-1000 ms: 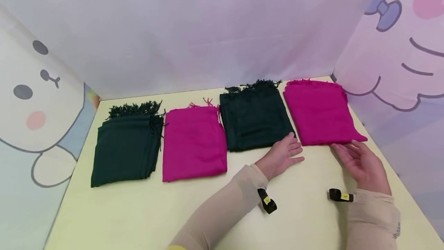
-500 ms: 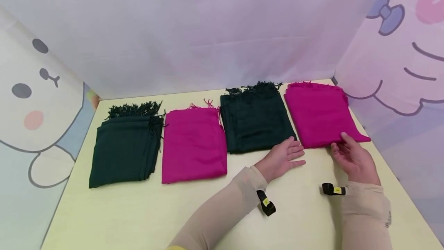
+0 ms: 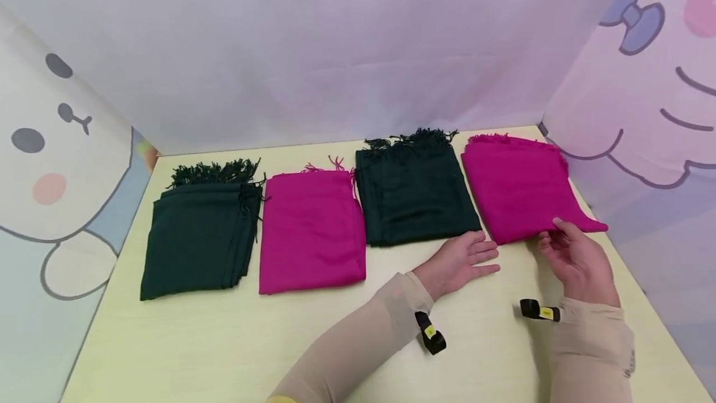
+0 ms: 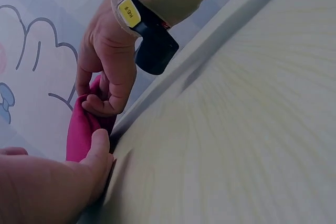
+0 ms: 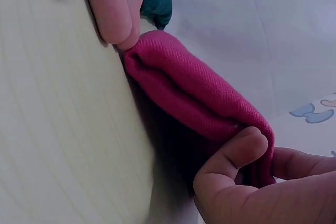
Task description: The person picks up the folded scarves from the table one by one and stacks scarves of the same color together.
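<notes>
At the right end of the row lies a folded magenta scarf (image 3: 520,185) with a fringe at its far edge. Its near edge is pinched by my right hand (image 3: 582,263), thumb on top and fingers beneath; the right wrist view shows the folded layers (image 5: 194,87) raised off the table there. My left hand (image 3: 461,263) lies with fingers straight beside this scarf's near left corner, just in front of a folded dark green scarf (image 3: 419,194). In the right wrist view the left fingertips (image 5: 118,22) are at the magenta scarf's corner.
Farther left on the pale yellow table (image 3: 224,353) lie another folded magenta scarf (image 3: 312,235) and another dark green one (image 3: 196,241). Pale fabric walls with cartoon prints enclose the back and sides. Each wrist carries a small black camera (image 3: 431,333).
My right thumb has come onto the scarf's top and the fingers have closed on its near edge. That edge has shifted slightly nearer and right. My left hand has moved a little right and nearer.
</notes>
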`<state>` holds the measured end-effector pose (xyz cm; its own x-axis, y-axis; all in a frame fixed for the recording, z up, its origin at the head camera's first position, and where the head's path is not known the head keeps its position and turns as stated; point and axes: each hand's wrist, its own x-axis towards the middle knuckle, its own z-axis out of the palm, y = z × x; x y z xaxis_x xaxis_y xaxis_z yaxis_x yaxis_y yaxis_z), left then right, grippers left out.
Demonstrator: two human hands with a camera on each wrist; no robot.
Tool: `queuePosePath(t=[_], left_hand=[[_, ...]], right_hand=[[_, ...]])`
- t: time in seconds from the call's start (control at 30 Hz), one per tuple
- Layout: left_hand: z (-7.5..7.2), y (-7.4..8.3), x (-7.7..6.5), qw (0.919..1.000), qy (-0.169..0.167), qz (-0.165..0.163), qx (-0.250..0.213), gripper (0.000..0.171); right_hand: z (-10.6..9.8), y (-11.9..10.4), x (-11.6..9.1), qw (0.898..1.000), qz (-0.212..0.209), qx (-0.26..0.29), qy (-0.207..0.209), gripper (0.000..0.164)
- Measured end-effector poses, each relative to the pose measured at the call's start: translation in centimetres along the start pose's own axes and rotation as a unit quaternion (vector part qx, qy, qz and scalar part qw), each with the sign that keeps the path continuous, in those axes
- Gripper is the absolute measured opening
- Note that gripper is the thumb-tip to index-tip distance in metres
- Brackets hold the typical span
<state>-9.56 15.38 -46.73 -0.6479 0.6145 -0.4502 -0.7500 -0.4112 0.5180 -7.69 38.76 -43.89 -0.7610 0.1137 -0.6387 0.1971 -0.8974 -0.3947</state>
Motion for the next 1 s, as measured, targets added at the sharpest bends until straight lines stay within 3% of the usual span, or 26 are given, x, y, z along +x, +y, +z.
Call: queuePosePath(t=[0.23, 0.33, 0.47, 0.63, 0.73, 0.83, 1.0], left_hand=[[0.9, 0.2, 0.6, 0.9998, 0.016, -0.002, -0.008, 0.044], [1.4, 0.1, 0.6, 0.9991, 0.035, 0.010, 0.024, 0.041], [2.0, -0.1, 0.6, 0.9968, 0.048, 0.022, 0.060, 0.048], [2.3, -0.1, 1.0, 0.9990, 0.039, 0.018, -0.015, 0.059], [2.2, -0.2, 1.3, 0.9980, 0.041, 0.017, -0.045, 0.059], [2.3, -0.3, 1.7, 0.9972, 0.048, 0.017, -0.056, 0.048], [2.9, -0.9, 2.5, 0.9935, 0.095, 0.044, -0.045, 0.039]], right_hand=[[0.1, -0.1, -0.1, 0.999, 0.007, 0.029, -0.027, 0.012], [0.1, -0.1, -0.2, 0.999, 0.012, 0.035, -0.020, 0.011], [0.1, 0.0, -0.6, 0.999, 0.008, 0.044, -0.028, 0.008], [0.2, 0.4, -0.8, 0.998, -0.021, 0.041, -0.052, 0.009], [0.1, 0.9, -0.8, 0.997, -0.036, 0.010, -0.060, 0.010], [-0.3, 1.2, -0.8, 0.995, -0.054, -0.046, -0.065, 0.003], [-1.3, 1.4, -0.7, 0.986, -0.077, -0.138, -0.056, 0.005]])
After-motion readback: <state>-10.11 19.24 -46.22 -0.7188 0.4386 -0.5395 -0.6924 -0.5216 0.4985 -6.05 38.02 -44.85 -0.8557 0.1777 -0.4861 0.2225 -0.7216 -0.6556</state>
